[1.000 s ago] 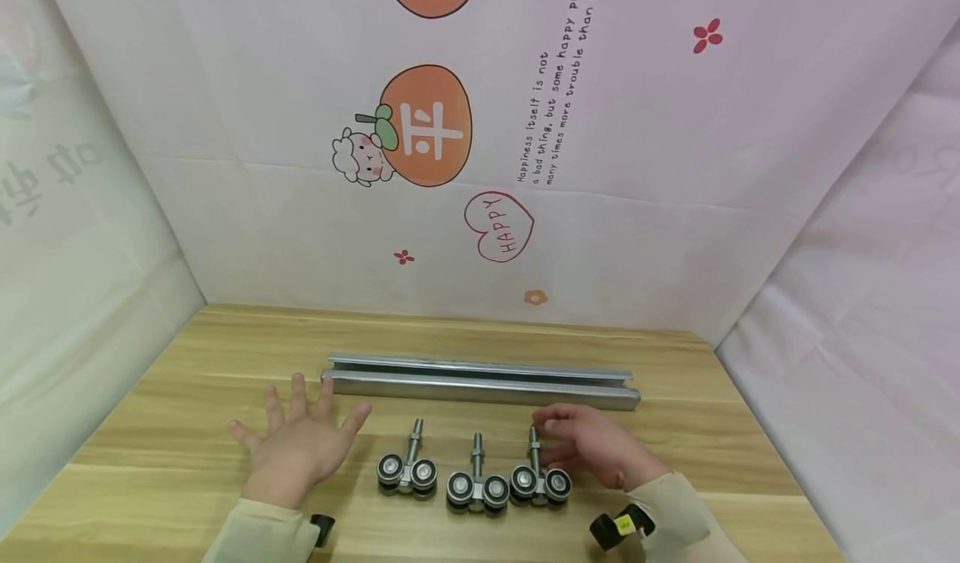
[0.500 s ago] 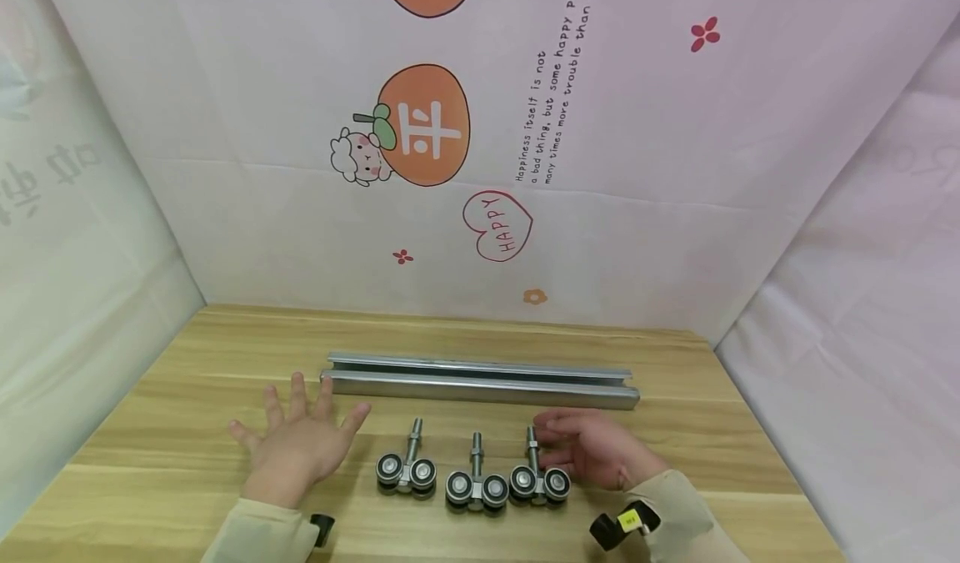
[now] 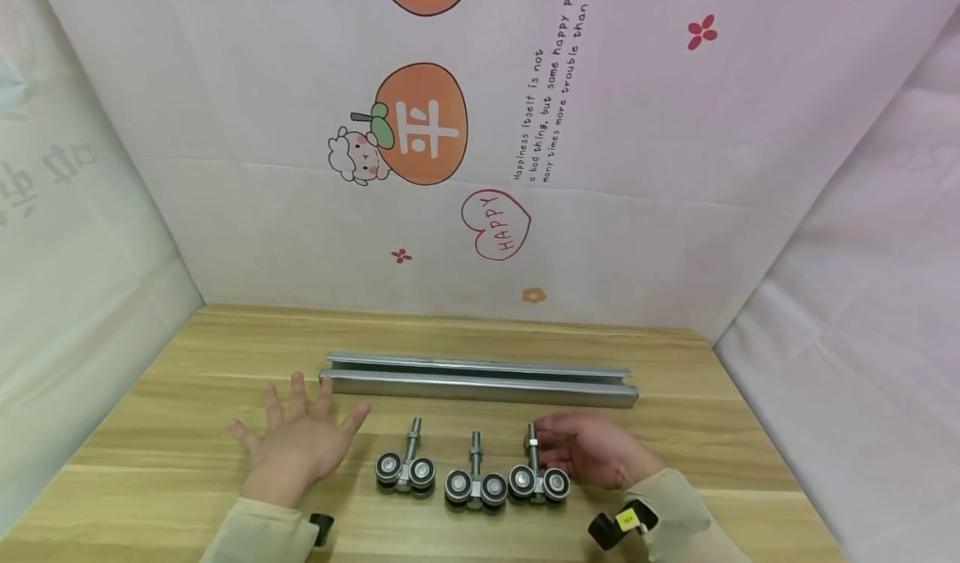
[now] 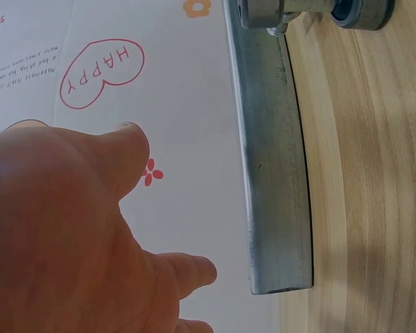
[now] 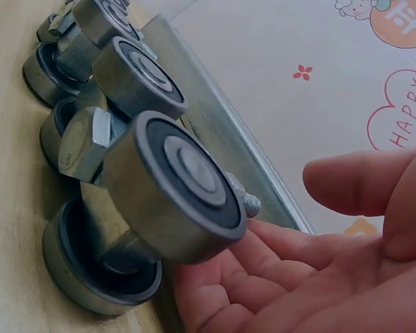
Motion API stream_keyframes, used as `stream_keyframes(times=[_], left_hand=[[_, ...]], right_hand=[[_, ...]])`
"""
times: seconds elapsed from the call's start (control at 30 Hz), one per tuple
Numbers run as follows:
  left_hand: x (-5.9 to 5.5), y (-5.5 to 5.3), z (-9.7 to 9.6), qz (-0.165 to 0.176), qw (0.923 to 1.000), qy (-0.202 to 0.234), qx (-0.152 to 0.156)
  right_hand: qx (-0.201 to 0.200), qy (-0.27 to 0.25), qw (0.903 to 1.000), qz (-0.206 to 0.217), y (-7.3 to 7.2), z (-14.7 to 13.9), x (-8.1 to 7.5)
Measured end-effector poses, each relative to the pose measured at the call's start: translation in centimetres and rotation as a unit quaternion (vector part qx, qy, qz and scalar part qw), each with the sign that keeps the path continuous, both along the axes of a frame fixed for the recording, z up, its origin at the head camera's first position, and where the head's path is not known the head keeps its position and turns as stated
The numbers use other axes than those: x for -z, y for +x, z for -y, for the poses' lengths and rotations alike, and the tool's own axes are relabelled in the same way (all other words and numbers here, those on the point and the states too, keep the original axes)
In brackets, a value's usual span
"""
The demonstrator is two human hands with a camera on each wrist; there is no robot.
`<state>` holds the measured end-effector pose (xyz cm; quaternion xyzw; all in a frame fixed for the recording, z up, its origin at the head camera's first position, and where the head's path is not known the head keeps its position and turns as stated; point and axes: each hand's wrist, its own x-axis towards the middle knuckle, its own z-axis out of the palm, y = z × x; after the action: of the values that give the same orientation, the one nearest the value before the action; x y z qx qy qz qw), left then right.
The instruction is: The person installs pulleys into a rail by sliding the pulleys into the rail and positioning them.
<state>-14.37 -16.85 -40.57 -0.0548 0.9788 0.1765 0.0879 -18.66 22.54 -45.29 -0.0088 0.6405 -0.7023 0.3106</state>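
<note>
Three metal roller trolleys, each with black-rimmed wheels and a threaded bolt, lie in a row: a left trolley (image 3: 406, 463), a middle trolley (image 3: 476, 481) and a right trolley (image 3: 536, 473). Behind them lies a galvanized steel channel rail (image 3: 480, 384). My left hand (image 3: 300, 444) is spread flat on the table, fingers apart, near the rail's left end; it holds nothing. My right hand (image 3: 592, 448) is beside the right trolley, its fingers loosely bent behind the bolt. In the right wrist view the thumb (image 5: 353, 182) stands away from the bolt; whether the fingers touch it is unclear.
The wood-grain table (image 3: 225, 346) ends at a printed white cloth backdrop (image 3: 637, 238). White cloth walls stand to the left and right. A black wrist camera (image 3: 621, 525) is strapped at the right sleeve.
The right hand's fingers shift slightly by the right trolley's bolt. The left hand stays spread in place, and the rail and the other trolleys keep their places.
</note>
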Motion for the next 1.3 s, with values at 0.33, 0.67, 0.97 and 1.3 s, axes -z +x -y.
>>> stream_keyframes(times=[0.33,0.67,0.97,1.3], left_hand=[[0.1,0.1,0.0,-0.003,1.0000,-0.005,0.000],[0.0,0.1,0.1,-0.003,1.0000,-0.002,-0.002],[0.0,0.0,0.2,-0.002,1.0000,-0.003,0.001],[-0.1,0.0,0.1,-0.004,1.0000,-0.007,0.001]], right_hand=[[0.034,0.022,0.9989,-0.023,0.1,0.2,0.5],[0.055,0.049,0.9962,-0.046,0.1,0.6,0.1],[0.068,0.075,0.9918,-0.077,0.0,0.4,-0.5],[0.075,0.103,0.9859,-0.109,-0.2,0.1,-0.9]])
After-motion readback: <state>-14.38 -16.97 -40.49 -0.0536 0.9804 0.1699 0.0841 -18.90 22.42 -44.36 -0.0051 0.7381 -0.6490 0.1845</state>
